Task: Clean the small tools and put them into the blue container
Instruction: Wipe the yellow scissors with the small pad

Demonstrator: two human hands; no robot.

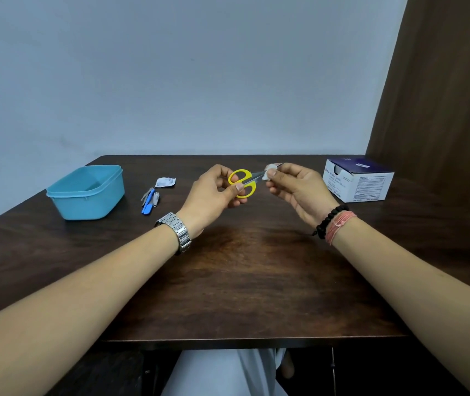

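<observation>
My left hand (213, 192) grips small scissors (243, 182) by their yellow handles, held above the middle of the table, blades pointing right. My right hand (296, 187) pinches a white swab (270, 170) around the blades near their tip. The blue container (85, 192) stands open at the left of the table. Between it and my left hand lie a blue-handled tool (148, 203) and a small metal nail clipper (156, 198).
A torn white wrapper (165, 182) lies behind the small tools. A dark blue and white box of alcohol swabs (358, 180) stands at the right rear. The dark wooden table (242, 281) ends at a wall behind and a brown panel at the right.
</observation>
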